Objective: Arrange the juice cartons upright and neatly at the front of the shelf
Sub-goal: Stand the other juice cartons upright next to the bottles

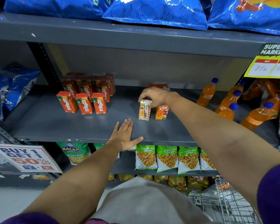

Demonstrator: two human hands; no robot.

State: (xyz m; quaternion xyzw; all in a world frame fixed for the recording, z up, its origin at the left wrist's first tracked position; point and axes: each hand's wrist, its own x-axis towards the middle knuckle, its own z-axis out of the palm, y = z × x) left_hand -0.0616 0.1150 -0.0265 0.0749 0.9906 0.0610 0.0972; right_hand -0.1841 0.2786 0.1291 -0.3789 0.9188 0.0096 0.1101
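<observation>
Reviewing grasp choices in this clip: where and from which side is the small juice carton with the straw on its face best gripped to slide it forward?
Grip the straw carton near its top, from above, as the right hand does. It stands upright, and the Real carton stands close on one side, so its top and front-back faces look freest.

The right hand [153, 96] reaches over the grey shelf [71, 126] and pinches the top of a pale juice carton [145, 110] that stands upright, its straw side facing out. Just beside it on the right stands an orange Real carton [162, 112] — close, perhaps touching. The left hand [124, 135] lies flat, fingers spread, on the shelf's front edge. To the left, well apart, red Maaza cartons [84, 103] stand in rows — three in front.
</observation>
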